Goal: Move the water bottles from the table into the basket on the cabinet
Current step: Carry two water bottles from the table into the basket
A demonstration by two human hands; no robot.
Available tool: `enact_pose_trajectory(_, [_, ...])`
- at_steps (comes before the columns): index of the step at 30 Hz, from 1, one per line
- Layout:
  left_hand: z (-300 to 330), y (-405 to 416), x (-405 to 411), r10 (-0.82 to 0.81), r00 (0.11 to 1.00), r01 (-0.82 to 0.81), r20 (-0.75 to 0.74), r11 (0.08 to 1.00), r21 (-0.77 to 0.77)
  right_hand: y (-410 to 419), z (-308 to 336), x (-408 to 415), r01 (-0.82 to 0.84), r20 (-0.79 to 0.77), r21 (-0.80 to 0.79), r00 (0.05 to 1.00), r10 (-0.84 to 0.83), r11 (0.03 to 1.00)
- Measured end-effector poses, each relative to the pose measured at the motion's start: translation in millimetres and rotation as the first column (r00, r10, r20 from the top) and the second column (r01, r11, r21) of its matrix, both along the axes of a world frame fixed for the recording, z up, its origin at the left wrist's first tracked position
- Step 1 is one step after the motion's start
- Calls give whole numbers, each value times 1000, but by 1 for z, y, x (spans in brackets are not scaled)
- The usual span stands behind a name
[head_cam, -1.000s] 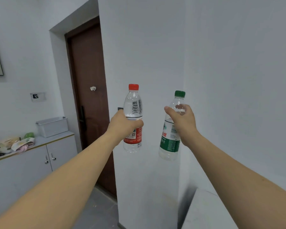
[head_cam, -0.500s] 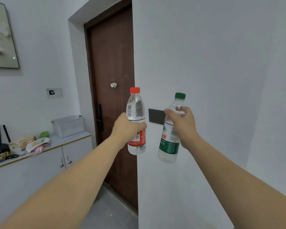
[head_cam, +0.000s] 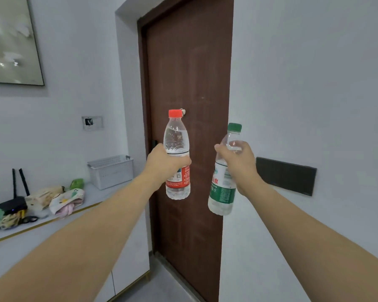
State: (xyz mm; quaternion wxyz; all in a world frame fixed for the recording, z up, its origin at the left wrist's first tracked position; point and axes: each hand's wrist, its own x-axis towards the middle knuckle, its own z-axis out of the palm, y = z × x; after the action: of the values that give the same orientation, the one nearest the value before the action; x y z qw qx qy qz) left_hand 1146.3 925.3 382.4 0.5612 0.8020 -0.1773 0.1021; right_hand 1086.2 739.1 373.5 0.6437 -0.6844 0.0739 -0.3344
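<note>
Left hand (head_cam: 165, 165) wraps around the middle of a red-capped water bottle (head_cam: 177, 155), holding it upright in the air; the right hand (head_cam: 238, 164) grips a green-capped water bottle (head_cam: 224, 177) near its shoulder, with that bottle tilted so its base swings slightly to the left. Both bottles are held out at arm's length, near each other but not touching, in front of a brown door (head_cam: 190, 83). The white slotted basket (head_cam: 110, 171) sits at the far end of a long white cabinet (head_cam: 122, 247), off to the left and well apart from the hands. Carrying both bottles there probably goes best with the grips kept firm and the bottles brought over the rim one at a time, then lowered inside. Open air lies between the hands and the basket. On the cabinet top nearer the viewer lie crumpled cloths (head_cam: 66, 200), a small green object (head_cam: 76, 183) and a black router (head_cam: 11, 203) with two upright antennas; a path along the cabinet's front edge would likely avoid them. A framed picture (head_cam: 11, 40) hangs on the wall above.
</note>
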Motion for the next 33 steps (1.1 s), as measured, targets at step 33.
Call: enact_pose_trajectory(33, [3,126,529,122,992,-125,-44,989,-84,110,8,575,-220,88,83,973,213,972])
